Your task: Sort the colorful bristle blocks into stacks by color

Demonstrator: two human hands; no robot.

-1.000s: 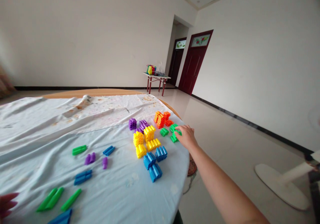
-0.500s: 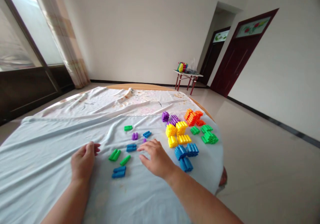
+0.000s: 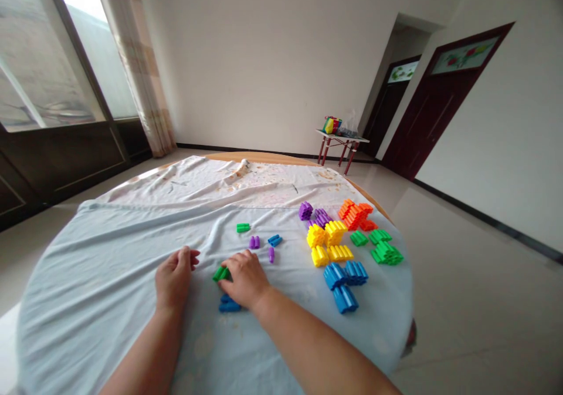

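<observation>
My right hand [image 3: 245,280] is curled low over the cloth, its thumb and fingers around a green plastic building piece [image 3: 220,273]. The palm hides whatever else lies under it. Just below, a blue building piece [image 3: 229,304] is partly covered by this hand. My left hand [image 3: 175,280] rests on its side to the left, fingers curled in near the thumb; its inside is hidden. Beyond the hands lie loose pieces: one green [image 3: 243,228], a purple pair [image 3: 254,242], a single purple [image 3: 271,255] and a blue pair [image 3: 275,240].
On the right of the round table are joined clusters: purple [image 3: 322,216], orange [image 3: 353,214], yellow [image 3: 335,232], green [image 3: 387,253] and blue [image 3: 345,298]. A wrinkled light-blue cloth [image 3: 109,266] covers the near side. A small table [image 3: 343,136] stands by the far wall.
My right hand has moved left and down onto the green pieces, and now covers where a blue piece and a green piece lay. The view has shifted; my left hand keeps its curled pose.
</observation>
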